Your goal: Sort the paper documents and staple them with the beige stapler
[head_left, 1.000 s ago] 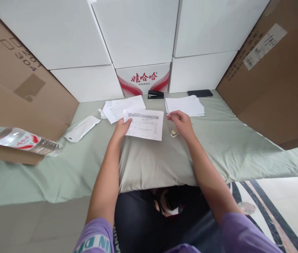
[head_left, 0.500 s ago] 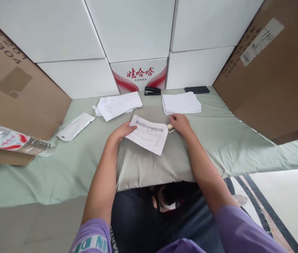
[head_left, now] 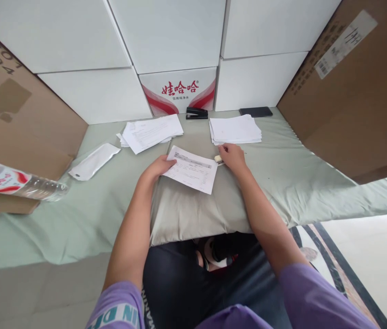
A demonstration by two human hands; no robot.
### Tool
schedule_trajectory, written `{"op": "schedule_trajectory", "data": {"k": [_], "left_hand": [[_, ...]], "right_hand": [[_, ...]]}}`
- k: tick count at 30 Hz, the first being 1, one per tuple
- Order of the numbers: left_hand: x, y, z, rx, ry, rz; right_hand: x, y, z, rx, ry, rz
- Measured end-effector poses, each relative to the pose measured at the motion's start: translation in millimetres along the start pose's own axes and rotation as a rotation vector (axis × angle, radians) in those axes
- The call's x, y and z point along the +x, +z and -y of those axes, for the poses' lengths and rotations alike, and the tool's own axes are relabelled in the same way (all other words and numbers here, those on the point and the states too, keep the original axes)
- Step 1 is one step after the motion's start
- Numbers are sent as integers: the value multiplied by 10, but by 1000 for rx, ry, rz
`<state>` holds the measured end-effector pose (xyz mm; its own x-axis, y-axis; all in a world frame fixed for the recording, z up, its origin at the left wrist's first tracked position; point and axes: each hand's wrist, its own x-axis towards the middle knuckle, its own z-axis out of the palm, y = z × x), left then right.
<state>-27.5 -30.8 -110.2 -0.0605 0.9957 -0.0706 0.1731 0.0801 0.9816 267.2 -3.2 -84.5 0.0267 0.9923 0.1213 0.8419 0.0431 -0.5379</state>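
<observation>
Fingers of the left hand (head_left: 158, 167) pinch the printed sheet (head_left: 191, 169); the right hand (head_left: 231, 156) curls over a small eraser (head_left: 218, 159).

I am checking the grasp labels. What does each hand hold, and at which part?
The left hand holds the printed sheet at its left edge. The right hand touches a small pale object; a grip cannot be told.
</observation>
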Motion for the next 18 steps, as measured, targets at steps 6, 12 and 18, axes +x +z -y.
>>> {"op": "schedule_trajectory", "data": {"k": [6,12,18], "left_hand": [[10,22,-50,49,-246,40],[-11,23,-72,-6,-187,65],[-99,61,-200,157,-277,58]], "right_hand": [[3,-12,9,-12,27,22],[-6,16,30,-52,44,29],[11,71,33,-99,60,13]]}}
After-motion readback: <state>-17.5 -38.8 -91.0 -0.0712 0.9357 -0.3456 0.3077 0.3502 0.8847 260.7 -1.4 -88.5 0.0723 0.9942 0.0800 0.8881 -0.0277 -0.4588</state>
